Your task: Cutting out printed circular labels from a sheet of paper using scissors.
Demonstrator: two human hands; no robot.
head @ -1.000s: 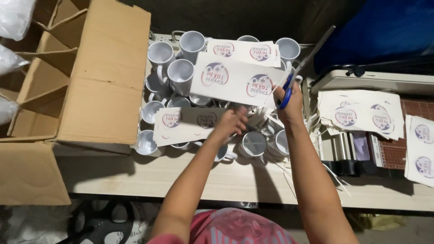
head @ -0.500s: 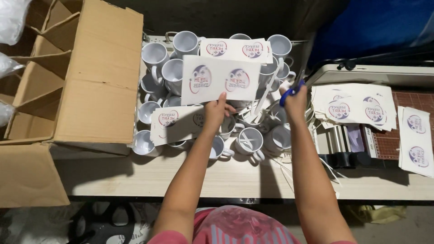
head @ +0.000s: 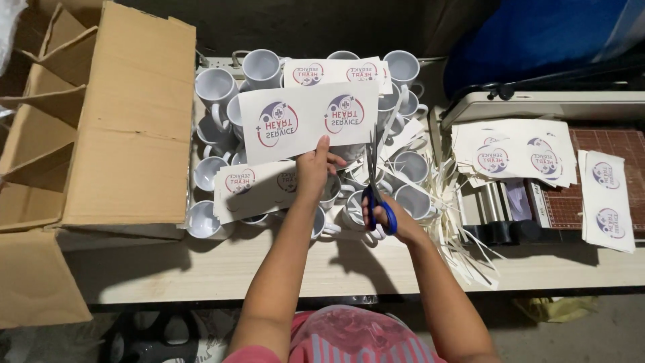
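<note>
My left hand (head: 313, 168) pinches the lower edge of a white printed sheet (head: 306, 121) with two round logos, held up over a cluster of white mugs (head: 215, 87). My right hand (head: 386, 216) grips blue-handled scissors (head: 374, 181), blades pointing up along the sheet's right edge. Two more printed sheets lie on the mugs, one behind (head: 336, 70) and one below left (head: 252, 188).
A large open cardboard box (head: 101, 128) stands at the left. Thin white paper offcuts (head: 457, 222) pile beside the mugs. A paper trimmer (head: 537, 107) with a brown cutting mat (head: 605, 154) at the right carries stacks of printed sheets (head: 514, 154). The table edge (head: 336, 269) runs near me.
The scissors have come down from the upper right to the sheet's right edge. My left hand has raised the sheet and turned it more level.
</note>
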